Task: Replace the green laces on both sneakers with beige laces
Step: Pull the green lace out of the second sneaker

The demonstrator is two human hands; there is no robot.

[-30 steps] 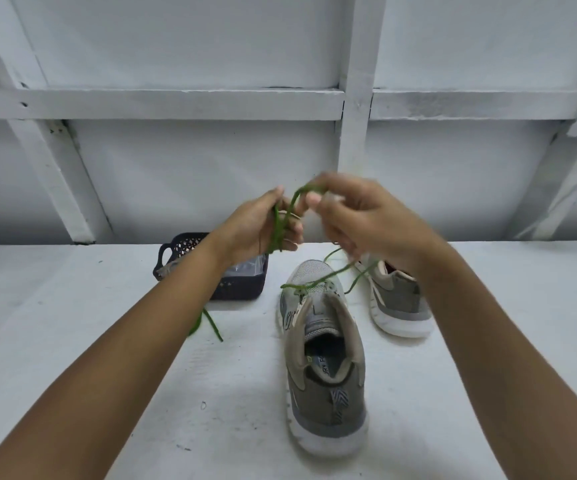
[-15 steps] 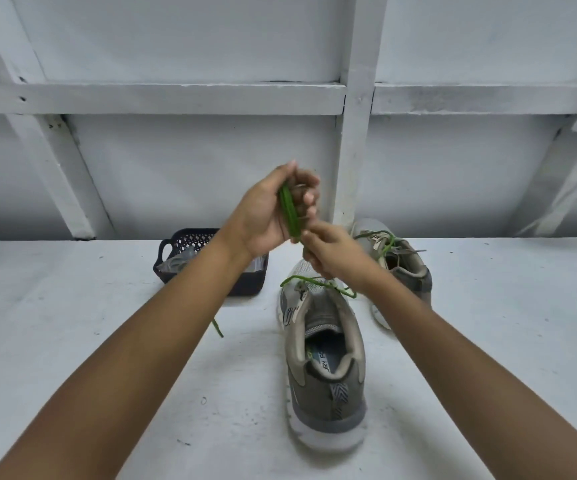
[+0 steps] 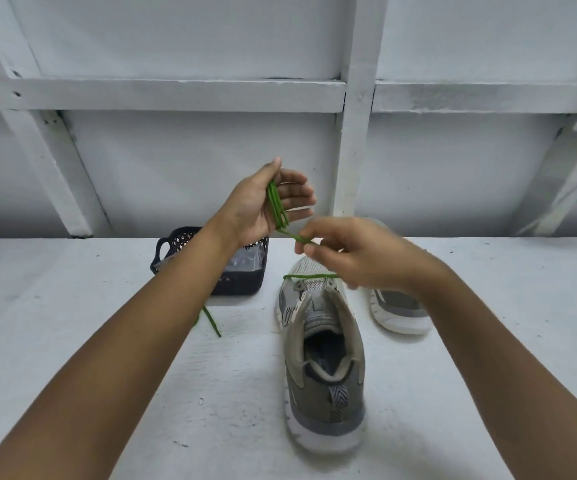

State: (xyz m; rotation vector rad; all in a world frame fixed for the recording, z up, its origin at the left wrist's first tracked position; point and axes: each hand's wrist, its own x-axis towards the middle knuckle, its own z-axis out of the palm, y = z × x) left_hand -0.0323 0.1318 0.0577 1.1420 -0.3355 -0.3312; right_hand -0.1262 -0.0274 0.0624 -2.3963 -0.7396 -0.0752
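Head view: left hand, fingers straight, carries coiled green lace; right hand, at its four o'clock, pinches the strand.

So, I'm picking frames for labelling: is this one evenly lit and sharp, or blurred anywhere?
Head view: soft even light, no glare, faint shadow beside the near sneaker; the right hand pinching the green lace looks slightly motion-blurred; wide-angle lens stretches the forearms.
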